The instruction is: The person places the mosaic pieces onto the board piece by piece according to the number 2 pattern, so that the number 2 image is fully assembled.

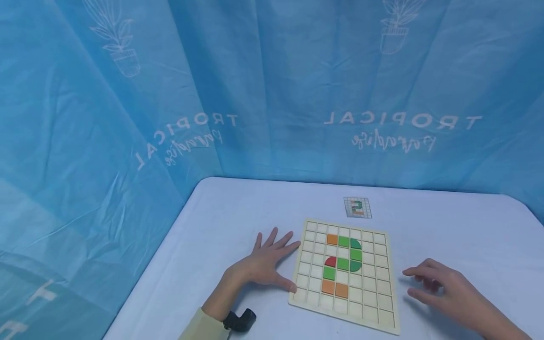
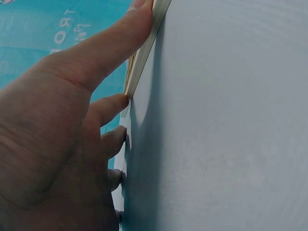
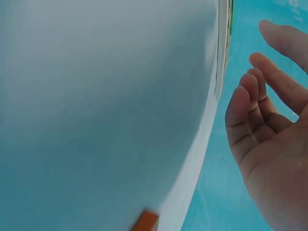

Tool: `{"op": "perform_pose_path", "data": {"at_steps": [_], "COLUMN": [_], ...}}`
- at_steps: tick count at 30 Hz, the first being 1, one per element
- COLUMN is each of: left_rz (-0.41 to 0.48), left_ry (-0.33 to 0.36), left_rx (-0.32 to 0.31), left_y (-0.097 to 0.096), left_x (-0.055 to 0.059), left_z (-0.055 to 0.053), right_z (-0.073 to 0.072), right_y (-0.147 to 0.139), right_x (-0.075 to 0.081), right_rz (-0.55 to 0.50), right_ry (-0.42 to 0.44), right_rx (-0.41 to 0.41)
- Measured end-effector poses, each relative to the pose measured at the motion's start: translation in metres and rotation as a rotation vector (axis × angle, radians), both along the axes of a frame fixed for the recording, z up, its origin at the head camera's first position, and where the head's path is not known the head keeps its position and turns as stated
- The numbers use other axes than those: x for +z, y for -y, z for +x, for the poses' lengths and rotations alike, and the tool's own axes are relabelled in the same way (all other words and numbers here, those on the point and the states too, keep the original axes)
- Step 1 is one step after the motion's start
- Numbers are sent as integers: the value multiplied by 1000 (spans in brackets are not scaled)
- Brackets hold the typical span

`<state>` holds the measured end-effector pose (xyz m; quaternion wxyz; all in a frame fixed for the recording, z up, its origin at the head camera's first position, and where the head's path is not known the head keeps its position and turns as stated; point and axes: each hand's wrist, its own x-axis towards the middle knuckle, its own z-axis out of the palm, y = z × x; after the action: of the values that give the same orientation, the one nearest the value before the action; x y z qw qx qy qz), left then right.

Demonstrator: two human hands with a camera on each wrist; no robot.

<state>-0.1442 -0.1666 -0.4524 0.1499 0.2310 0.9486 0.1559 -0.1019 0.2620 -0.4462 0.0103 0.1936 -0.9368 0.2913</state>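
A wooden grid board (image 1: 374,300) lies on the white table, with orange, green, dark green and red tiles forming a figure like a 2. At its left edge my left hand (image 1: 267,264) is spread, thumb and index fingertip touching the rim; the left wrist view shows the thumb (image 2: 120,43) against the board's side. To the right of the board, my right hand (image 1: 442,288) hovers with loosely bent fingers and nothing in them. The right wrist view shows that hand's palm (image 3: 284,163) beside the board's edge (image 3: 223,48). Among the tiles is a red quarter-round tile (image 1: 330,261).
Behind the board lies a small card (image 1: 358,208) printed with a grid and a similar figure. An orange piece (image 3: 146,221) shows at the bottom of the right wrist view. Blue printed curtains (image 1: 293,94) hang around the white table (image 1: 238,203).
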Motion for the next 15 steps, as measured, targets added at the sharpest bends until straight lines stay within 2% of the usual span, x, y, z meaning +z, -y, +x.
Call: {"op": "perform_pose_path", "data": {"at_steps": [7,15], "left_rz": [6,4], "left_ry": [11,12], "left_rx": [-5,-6], "left_y": [0,1], "left_x": [2,1], "left_z": [0,0], "right_z": [4,10], "right_y": [-19,-47], "right_x": [-1,-6], "right_rz": [62,141], "right_ry": [68,64], "right_rx": [-104,-205]}}
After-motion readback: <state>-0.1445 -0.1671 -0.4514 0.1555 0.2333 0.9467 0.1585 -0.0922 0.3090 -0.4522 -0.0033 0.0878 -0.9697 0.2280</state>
